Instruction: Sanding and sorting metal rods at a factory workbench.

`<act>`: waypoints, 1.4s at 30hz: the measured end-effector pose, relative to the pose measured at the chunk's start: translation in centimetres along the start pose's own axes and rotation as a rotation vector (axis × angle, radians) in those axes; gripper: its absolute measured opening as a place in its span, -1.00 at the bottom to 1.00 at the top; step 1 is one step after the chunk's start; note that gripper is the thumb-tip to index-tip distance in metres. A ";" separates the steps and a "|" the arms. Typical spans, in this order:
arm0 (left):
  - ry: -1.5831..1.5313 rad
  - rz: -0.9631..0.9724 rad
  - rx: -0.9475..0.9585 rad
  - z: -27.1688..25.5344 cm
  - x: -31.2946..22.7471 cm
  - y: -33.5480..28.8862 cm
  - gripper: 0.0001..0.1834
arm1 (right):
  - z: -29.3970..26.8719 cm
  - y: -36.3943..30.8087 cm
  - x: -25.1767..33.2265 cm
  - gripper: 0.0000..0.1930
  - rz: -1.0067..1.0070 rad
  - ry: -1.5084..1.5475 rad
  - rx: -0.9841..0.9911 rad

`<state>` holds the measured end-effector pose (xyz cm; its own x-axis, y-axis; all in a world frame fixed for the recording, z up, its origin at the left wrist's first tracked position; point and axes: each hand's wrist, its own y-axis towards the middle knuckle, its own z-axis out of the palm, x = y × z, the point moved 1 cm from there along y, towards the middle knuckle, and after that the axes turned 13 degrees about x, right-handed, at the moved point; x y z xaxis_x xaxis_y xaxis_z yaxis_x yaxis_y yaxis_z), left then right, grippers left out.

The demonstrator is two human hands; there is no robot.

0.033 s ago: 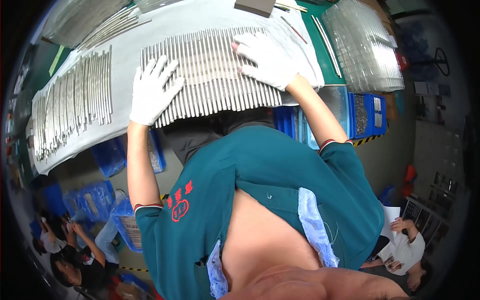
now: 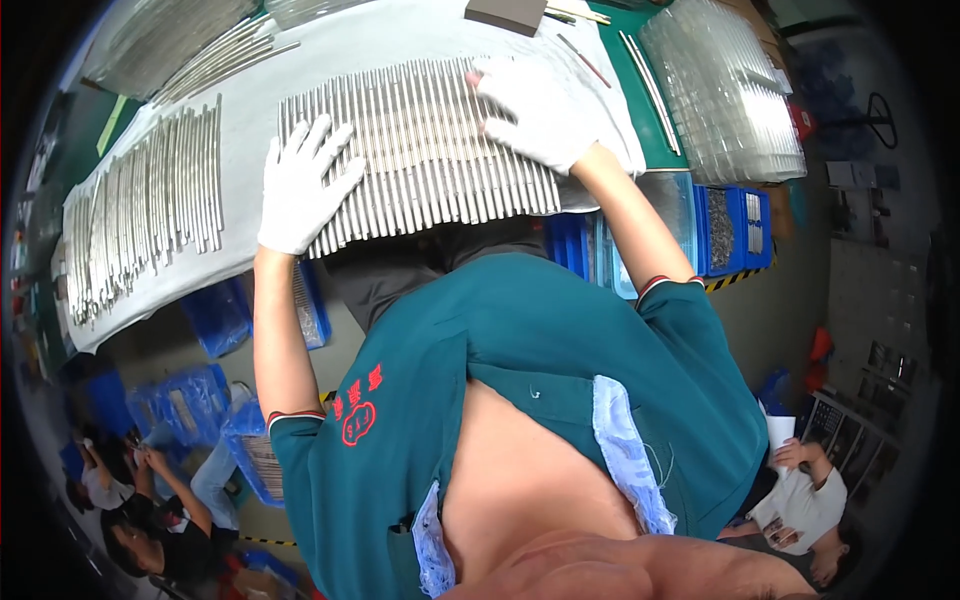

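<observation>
A wide row of slim silver metal rods (image 2: 420, 150) lies side by side on a white cloth (image 2: 250, 80) in front of me. My left hand (image 2: 305, 185), in a white glove, rests on the row's left end with its fingers spread. Over the right end lies my right hand (image 2: 535, 115), also gloved, its fingers stretched out and apart; a bare fingertip or two shows. Neither hand is closed round a rod. The gloves hide parts of the rods below them. A second row of rods (image 2: 160, 190) lies farther left, its ends uneven.
Loose rods (image 2: 225, 65) and clear plastic packaging (image 2: 160, 45) lie at the far left. A dark grey block (image 2: 505, 14) sits at the back, and stacked clear plastic trays (image 2: 720, 95) stand right. Blue bins (image 2: 735, 230) are below the right edge. Other people sit behind, both sides.
My right hand has shifted very slightly away from me over the rods. My left hand remains spread in the same place, and the rods look the same.
</observation>
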<state>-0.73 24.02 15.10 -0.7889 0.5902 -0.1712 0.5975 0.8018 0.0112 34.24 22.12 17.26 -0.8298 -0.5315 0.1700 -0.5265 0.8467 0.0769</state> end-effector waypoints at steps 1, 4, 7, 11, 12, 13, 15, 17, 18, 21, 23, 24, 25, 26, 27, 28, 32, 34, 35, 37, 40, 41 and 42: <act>-0.012 -0.015 0.008 0.1 0.0 0.1 -0.42 | -0.6 0.3 -1.1 -0.43 0.024 0.087 -0.062; -0.066 -0.025 -0.002 0.4 0.4 0.0 -0.43 | -2.1 2.7 -4.4 -0.44 0.082 0.025 -0.274; -0.181 -0.032 0.018 0.8 1.4 -0.1 -0.52 | -3.2 4.4 -7.3 -0.43 0.199 -0.023 -0.282; -0.593 -0.035 -0.062 0.8 3.2 -0.5 -0.62 | -3.7 5.3 -8.4 -0.39 0.305 -0.174 -0.094; -0.897 -0.098 -0.133 1.0 3.5 -0.6 -0.62 | -3.7 5.5 -8.1 -0.38 0.232 -0.260 -0.198; -1.046 -0.137 -0.203 1.1 3.6 -0.8 -0.59 | -3.8 5.7 -8.1 -0.39 0.262 -0.212 -0.190; -1.394 -0.305 -0.291 1.5 4.1 -0.3 -0.55 | -3.9 6.1 -8.1 -0.39 0.321 -0.118 -0.173; -1.538 -0.199 -0.362 1.6 4.0 0.0 -0.30 | -3.8 6.6 -8.2 -0.39 0.318 -0.171 -0.154; -1.589 -0.163 -0.398 1.7 4.0 0.0 -0.28 | -3.8 6.8 -8.4 -0.38 0.337 -0.177 -0.111; -1.692 -0.162 -0.484 1.4 3.9 0.1 -0.23 | -3.7 7.4 -8.9 -0.37 0.343 -0.154 -0.062; -1.768 -0.191 -0.546 1.1 3.9 0.1 -0.24 | -3.9 7.4 -8.5 -0.36 0.321 -0.146 -0.086; -1.724 -0.188 -0.547 1.0 3.8 0.2 -0.24 | -4.0 7.1 -8.0 -0.35 0.306 -0.153 -0.116; -1.728 -0.188 -0.548 1.0 3.5 0.3 -0.25 | -4.1 6.6 -7.1 -0.35 0.289 -0.159 -0.145; -1.687 -0.191 -0.537 0.9 3.4 0.3 -0.25 | -4.3 6.0 -6.0 -0.36 0.217 -0.115 -0.131; -1.647 -0.182 -0.519 0.9 3.2 0.3 -0.26 | -4.5 5.0 -4.8 -0.36 0.144 -0.071 -0.114; -1.686 -0.204 -0.532 0.9 3.2 0.3 -0.27 | -4.8 3.7 -3.5 -0.36 0.083 -0.007 -0.098; -1.698 -0.175 -0.556 1.1 3.3 0.3 -0.26 | -4.2 -3.4 1.5 -0.38 0.141 -0.018 0.101; -1.702 -0.172 -0.556 1.3 3.4 0.3 -0.26 | -4.6 -6.2 1.4 -0.36 0.168 -0.106 0.206; -1.713 -0.152 -0.548 1.4 3.5 0.3 -0.26 | -4.9 -7.0 1.1 -0.37 0.115 -0.154 0.163; -1.724 -0.125 -0.512 1.4 3.5 0.3 -0.20 | -5.1 -6.9 0.6 -0.40 0.025 -0.125 0.164; -1.709 -0.110 -0.500 1.2 3.3 0.3 -0.22 | -4.0 -3.1 2.1 -0.42 -0.060 -0.096 0.196; -1.693 -0.111 -0.497 1.2 3.1 0.2 -0.24 | -3.1 -1.3 3.6 -0.43 -0.026 -0.084 0.259; -1.690 -0.124 -0.494 1.1 2.9 0.2 -0.27 | -2.2 0.6 5.4 -0.45 -0.087 -0.057 0.171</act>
<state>-2.77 25.79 13.55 0.3674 0.0523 -0.9286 0.2036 0.9697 0.1352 29.89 19.84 20.40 -0.7864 -0.6071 0.1140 -0.6163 0.7834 -0.0803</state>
